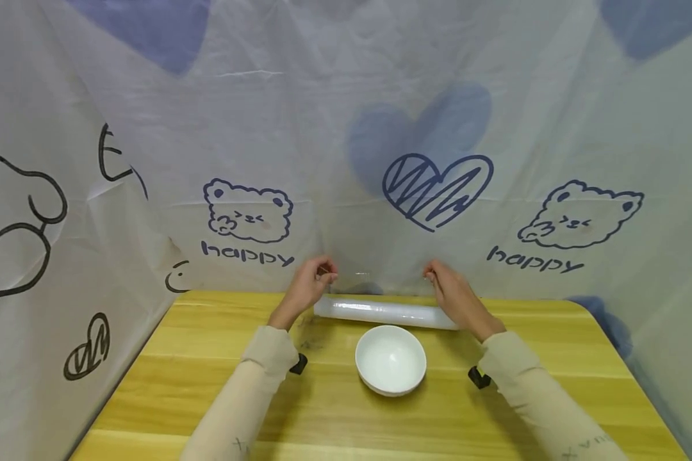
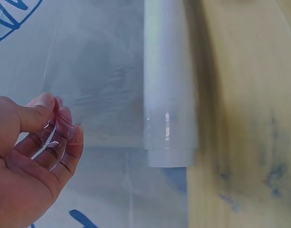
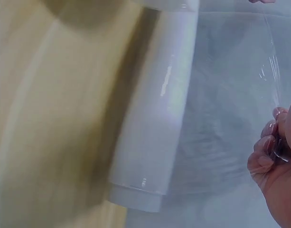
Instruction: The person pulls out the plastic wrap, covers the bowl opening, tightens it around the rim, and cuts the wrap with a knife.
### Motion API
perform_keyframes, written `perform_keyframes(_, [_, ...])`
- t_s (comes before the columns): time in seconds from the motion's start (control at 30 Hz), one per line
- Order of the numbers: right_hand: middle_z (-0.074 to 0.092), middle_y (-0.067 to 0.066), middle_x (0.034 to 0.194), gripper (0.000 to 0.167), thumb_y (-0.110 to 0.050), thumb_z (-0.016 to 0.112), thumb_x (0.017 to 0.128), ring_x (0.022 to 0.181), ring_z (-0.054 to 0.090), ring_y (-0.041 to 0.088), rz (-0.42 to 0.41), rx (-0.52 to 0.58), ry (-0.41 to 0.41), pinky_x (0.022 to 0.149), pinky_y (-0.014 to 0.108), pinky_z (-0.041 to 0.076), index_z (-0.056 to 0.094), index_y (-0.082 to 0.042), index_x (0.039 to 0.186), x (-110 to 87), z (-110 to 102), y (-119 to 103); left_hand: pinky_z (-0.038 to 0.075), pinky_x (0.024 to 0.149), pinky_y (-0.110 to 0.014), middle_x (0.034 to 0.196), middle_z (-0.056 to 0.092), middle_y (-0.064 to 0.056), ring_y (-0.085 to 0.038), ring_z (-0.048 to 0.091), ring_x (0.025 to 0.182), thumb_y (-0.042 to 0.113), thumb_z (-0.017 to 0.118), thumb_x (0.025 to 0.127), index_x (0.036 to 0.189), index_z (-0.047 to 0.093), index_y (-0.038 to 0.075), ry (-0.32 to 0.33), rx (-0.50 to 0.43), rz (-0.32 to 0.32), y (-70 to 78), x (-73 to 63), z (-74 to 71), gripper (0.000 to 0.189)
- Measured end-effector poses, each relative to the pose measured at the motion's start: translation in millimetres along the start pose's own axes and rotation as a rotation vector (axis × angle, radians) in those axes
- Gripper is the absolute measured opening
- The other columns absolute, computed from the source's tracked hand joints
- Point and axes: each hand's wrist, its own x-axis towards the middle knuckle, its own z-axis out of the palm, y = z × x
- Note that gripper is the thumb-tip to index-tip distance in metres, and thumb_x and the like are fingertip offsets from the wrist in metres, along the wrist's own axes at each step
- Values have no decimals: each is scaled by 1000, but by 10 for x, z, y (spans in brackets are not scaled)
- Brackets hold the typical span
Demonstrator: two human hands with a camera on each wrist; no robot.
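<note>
A roll of clear plastic wrap lies crosswise near the back edge of the table. From it a thin transparent sheet is drawn out beyond that edge. My left hand pinches one corner of the sheet between thumb and fingers, above the roll's left end. At the other corner, my right hand pinches the film with curled fingers, as the right wrist view also shows. In front of the roll, a white bowl stands upright with nothing visible inside.
Light wooden table extends toward me on both sides of the bowl. Behind it hangs a pale cloth printed with hearts and bears. Another cloth wall borders the left side.
</note>
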Motion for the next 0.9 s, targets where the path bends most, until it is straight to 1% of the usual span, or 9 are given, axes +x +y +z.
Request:
perform_keyframes(0.2, [66, 17, 99, 16, -6, 47, 109, 88, 62, 29, -46, -17, 22, 78, 45, 56, 60, 3, 108, 65, -115, -48, 57, 72, -34, 92, 68, -14, -27, 65, 83, -4, 66, 97, 92, 65, 0, 3, 11, 40, 101, 43, -61, 7])
perform_keyframes(0.3, [66, 19, 101, 17, -6, 46, 109, 90, 62, 29, -70, -17, 25, 79, 46, 56, 60, 4, 109, 96, -158, -58, 57, 71, -34, 92, 68, -14, -30, 66, 83, -5, 66, 97, 92, 65, -1, 7, 7, 49, 139, 55, -89, 7])
perform_keyframes(0.4, [66, 20, 102, 16, -6, 45, 110, 90, 62, 30, -74, -19, 18, 80, 46, 55, 58, 3, 110, 119, -211, -70, 57, 71, -34, 93, 67, -14, -29, 66, 85, -3, 64, 98, 92, 65, -1, 7, 6, 51, 174, 74, -105, 7])
perform_keyframes(0.53, [65, 21, 103, 14, -6, 45, 109, 88, 59, 30, -59, -23, 10, 79, 45, 55, 57, 2, 110, 160, -242, -94, 57, 74, -34, 95, 67, -13, -26, 64, 88, -1, 63, 100, 93, 64, 1, 7, 18, 61, 178, 102, -134, 7])
perform_keyframes(0.63, [65, 22, 103, 14, -5, 45, 109, 89, 60, 31, -57, -22, 9, 78, 45, 55, 57, 3, 110, 179, -250, -105, 57, 74, -35, 94, 67, -13, -25, 64, 87, -1, 63, 100, 93, 64, 1, 7, 33, 69, 184, 114, -156, 7])
perform_keyframes(0.73, [65, 22, 103, 16, -4, 44, 109, 91, 62, 32, -76, -22, 15, 78, 46, 55, 58, 5, 111, 190, -251, -111, 57, 76, -36, 94, 67, -13, -26, 63, 87, -1, 62, 100, 94, 63, 1, 10, 42, 71, 199, 123, -177, 7])
perform_keyframes(0.9, [65, 22, 103, 16, -2, 44, 109, 93, 63, 35, -112, -24, 39, 79, 47, 56, 58, 5, 109, 208, -260, -109, 57, 79, -39, 95, 67, -13, -27, 64, 90, -1, 62, 101, 94, 62, 1, 15, 40, 85, 227, 123, -193, 7])
